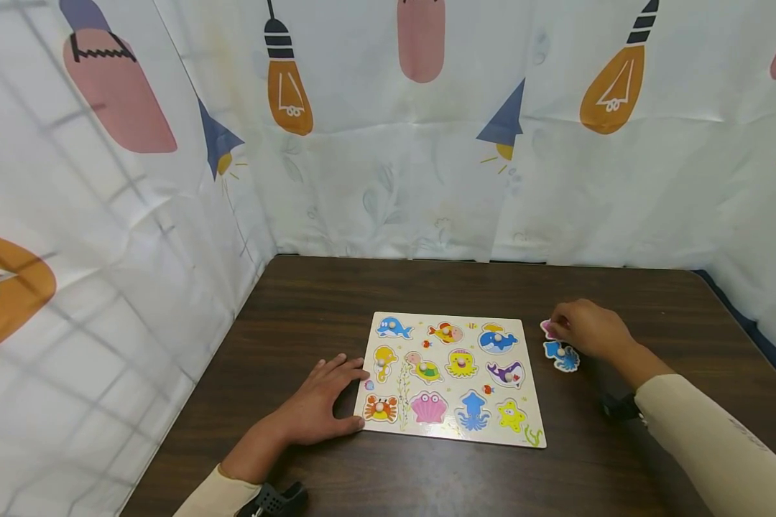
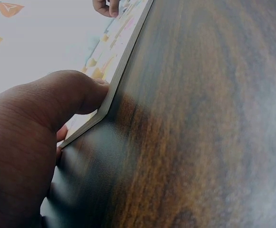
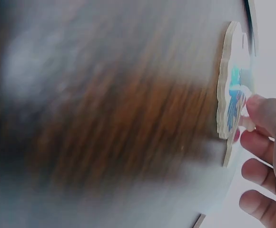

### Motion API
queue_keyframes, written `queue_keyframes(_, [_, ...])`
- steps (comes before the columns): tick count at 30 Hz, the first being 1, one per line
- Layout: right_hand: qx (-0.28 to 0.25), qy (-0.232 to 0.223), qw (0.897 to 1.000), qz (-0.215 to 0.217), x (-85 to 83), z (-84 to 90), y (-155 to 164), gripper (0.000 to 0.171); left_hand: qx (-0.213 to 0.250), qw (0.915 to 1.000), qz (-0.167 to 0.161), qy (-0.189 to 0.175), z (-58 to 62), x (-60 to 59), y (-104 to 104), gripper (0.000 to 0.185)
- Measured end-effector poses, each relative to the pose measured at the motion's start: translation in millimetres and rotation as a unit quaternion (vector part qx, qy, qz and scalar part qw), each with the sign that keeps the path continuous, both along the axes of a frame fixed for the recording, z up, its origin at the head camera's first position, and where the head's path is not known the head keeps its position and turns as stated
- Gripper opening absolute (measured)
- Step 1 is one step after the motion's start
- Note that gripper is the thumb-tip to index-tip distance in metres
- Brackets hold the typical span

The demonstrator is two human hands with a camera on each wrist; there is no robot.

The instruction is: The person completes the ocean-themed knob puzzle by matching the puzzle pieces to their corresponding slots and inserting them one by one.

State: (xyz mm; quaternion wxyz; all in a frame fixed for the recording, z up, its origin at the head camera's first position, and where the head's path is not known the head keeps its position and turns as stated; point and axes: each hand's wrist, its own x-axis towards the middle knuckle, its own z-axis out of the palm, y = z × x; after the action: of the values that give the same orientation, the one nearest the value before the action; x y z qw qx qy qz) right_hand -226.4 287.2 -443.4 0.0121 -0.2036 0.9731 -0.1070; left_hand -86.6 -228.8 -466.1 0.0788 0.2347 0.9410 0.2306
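Note:
A wooden peg puzzle board (image 1: pixel 449 445) with sea-animal pictures lies on the dark table. My left hand (image 1: pixel 323 402) rests at its left side, fingers spread, with fingertips and thumb touching the board's edge. To the right of the board, my right hand (image 1: pixel 585 328) pinches a pink puzzle piece (image 1: pixel 547 329), mostly covered by the fingers. Just nearer to me lies a blue puzzle piece (image 1: pixel 562 356) with a wavy outline. In the right wrist view, thumb and index finger meet at a small knob beside the blue piece, and the other fingers are loosely bent.
Several pieces sit in the board, among them a crab (image 1: pixel 381 409), a pink shell (image 1: pixel 429 408), a blue squid (image 1: pixel 473 411) and a yellow starfish (image 1: pixel 511 415). A printed white curtain (image 1: pixel 375 194) hangs behind and to the left of the brown wooden table (image 1: pixel 310 301).

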Motion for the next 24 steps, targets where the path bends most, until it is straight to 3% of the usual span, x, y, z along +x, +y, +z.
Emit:
queue_keyframes(13, [0.001, 0.027, 0.999, 0.038, 14.2, 0.5, 4.3, 0.012, -0.002, 1.0000, 0.002, -0.005, 0.1, -1.3, 0.2, 0.071])
queue_keyframes(24, [-0.007, 0.034, 0.999, 0.041, 31.0, 10.5, -17.5, 0.016, -0.001, 1.0000, 0.002, -0.004, -1.1, -1.2, -0.4, 0.070])
